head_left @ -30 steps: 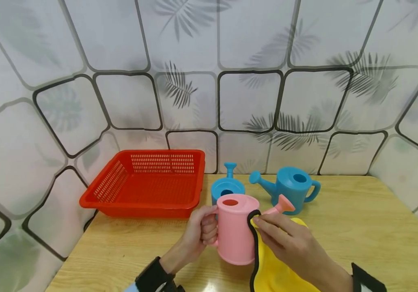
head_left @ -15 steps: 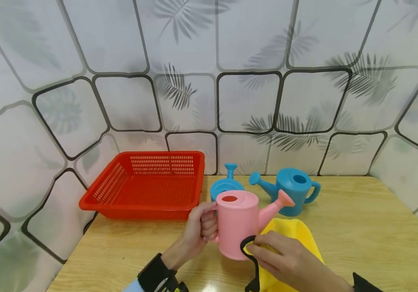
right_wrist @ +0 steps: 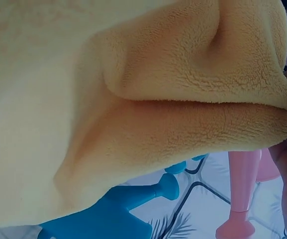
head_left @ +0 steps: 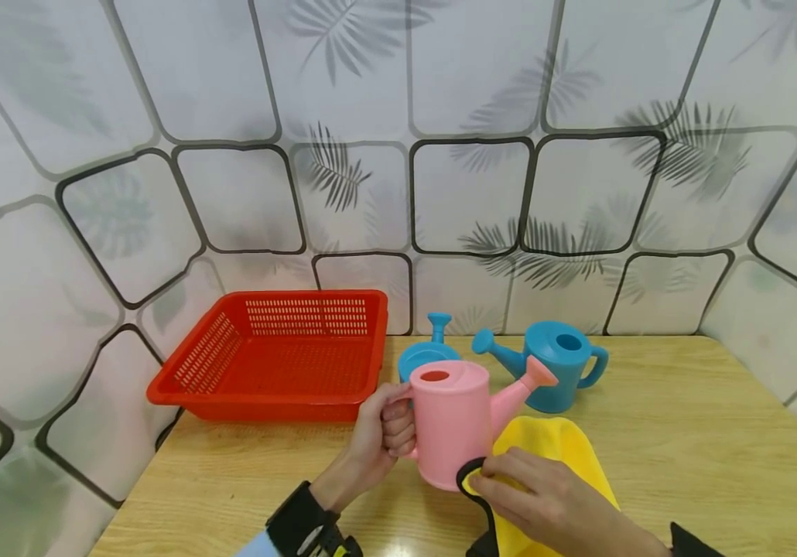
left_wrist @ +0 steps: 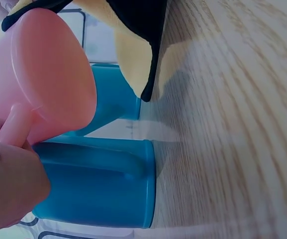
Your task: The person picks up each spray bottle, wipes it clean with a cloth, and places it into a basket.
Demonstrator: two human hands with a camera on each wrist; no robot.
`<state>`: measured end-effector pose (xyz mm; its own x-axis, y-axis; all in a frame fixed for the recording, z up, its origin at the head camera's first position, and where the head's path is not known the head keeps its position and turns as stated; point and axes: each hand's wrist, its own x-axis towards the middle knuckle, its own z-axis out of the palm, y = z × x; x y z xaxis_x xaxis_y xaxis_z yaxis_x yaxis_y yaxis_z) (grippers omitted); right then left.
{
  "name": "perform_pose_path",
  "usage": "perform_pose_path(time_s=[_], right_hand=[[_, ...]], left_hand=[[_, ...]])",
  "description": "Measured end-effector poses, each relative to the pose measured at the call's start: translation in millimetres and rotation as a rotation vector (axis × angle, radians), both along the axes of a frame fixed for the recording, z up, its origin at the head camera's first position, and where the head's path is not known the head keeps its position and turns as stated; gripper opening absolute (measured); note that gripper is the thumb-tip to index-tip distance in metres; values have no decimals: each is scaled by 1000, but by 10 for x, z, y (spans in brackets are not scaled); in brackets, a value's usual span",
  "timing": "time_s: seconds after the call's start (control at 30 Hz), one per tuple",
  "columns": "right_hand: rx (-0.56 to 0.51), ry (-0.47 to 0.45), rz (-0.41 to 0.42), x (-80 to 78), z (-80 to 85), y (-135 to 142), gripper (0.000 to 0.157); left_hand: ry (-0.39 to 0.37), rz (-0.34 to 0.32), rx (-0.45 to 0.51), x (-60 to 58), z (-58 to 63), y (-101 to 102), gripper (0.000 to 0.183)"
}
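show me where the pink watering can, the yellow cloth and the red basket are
Pink watering can (head_left: 451,425): head view, middle of its body.
Yellow cloth (head_left: 557,439): head view, its upper part.
Red basket (head_left: 273,409): head view, its front wall.

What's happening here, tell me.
A person's left hand holds a pink watering can up off the table, its spout toward the right. The right hand pinches a yellow cloth with a black edge, next to the can's lower side. Behind the pink one are two blue watering cans, and a red basket sits over to the left.
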<state>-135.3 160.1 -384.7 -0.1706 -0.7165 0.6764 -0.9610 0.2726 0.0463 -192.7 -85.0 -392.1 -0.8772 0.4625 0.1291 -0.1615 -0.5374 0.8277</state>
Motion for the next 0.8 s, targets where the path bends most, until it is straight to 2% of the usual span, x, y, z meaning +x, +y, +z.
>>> perform_pose_path(time_s=[0.13,0.27,0.53,0.7,0.8], right_hand=[[-47,46,-17,-11,38,-10,32],[-81,90,-57,-22,93,3,36],[-113,103,-85,-39,120,-27,36],[-163,101,-211,-17,99,-55,46],[-222,47,-294,-20,109,-62,47]], left_hand=[[3,-14,15,2,-1,-4,48],[-21,-15,-21,13,6,-17,49],[-77,12,-90,70,-19,-69,50],[-101,-7,-98,106,-44,-60,50],[-91,-16,-87,106,-51,-40,50]])
